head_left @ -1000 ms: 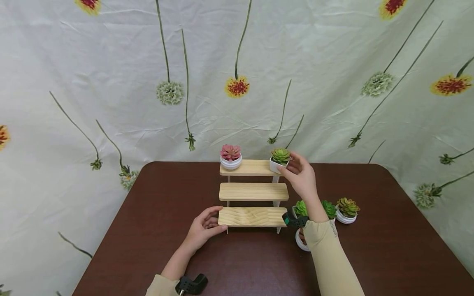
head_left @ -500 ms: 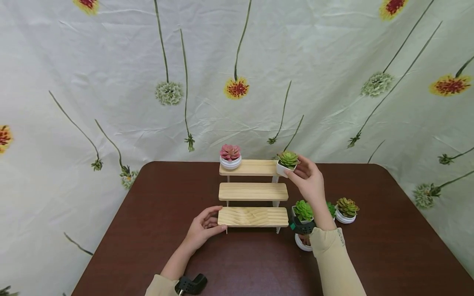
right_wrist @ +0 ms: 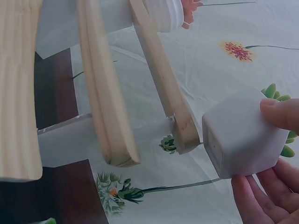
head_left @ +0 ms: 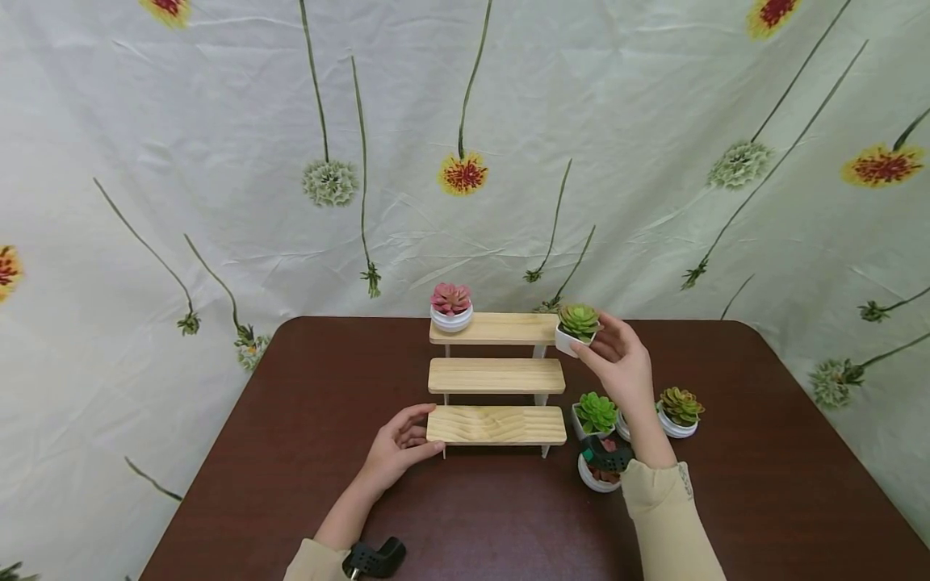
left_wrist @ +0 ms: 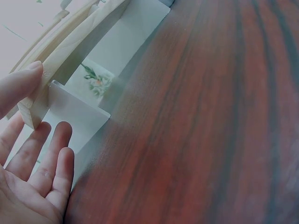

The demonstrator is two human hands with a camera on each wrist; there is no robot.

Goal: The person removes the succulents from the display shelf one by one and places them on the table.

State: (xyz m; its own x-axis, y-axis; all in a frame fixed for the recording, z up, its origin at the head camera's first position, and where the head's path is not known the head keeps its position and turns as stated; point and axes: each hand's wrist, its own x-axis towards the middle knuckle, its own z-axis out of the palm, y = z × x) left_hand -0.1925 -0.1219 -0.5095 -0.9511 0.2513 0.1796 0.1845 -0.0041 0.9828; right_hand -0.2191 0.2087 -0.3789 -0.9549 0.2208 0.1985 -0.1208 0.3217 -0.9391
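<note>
"What's in the right grip [head_left: 623, 361]?"

"A green succulent [head_left: 579, 321] in a squarish white pot [head_left: 570, 343], pinched between thumb and fingers, at that grip's left and held up off the surface [head_left: 501, 516]."

"How near is the three-tier wooden stand [head_left: 496, 376]?"

"Just left of the grip. The pot sits beside the right end of the top step [head_left: 508, 329]; whether they touch I can't tell."

"Room elsewhere?"

"To the grip's right the surface runs on to a rounded corner. Behind it come the far edge and the floral cloth [head_left: 639, 202]. Toward the person, below the grip, stand a bright green succulent [head_left: 597, 413] and an olive succulent [head_left: 681, 406]."

"Which way does the held one point?"

"Rosette up, pot base down. The pot is nearly cubic, with little long axis; the steps run lengthwise leftward from the grip."

"And the left grip [head_left: 394, 448]?"

"Thumb and fingers grasp the left end of the lowest step [head_left: 501, 426]."
</note>
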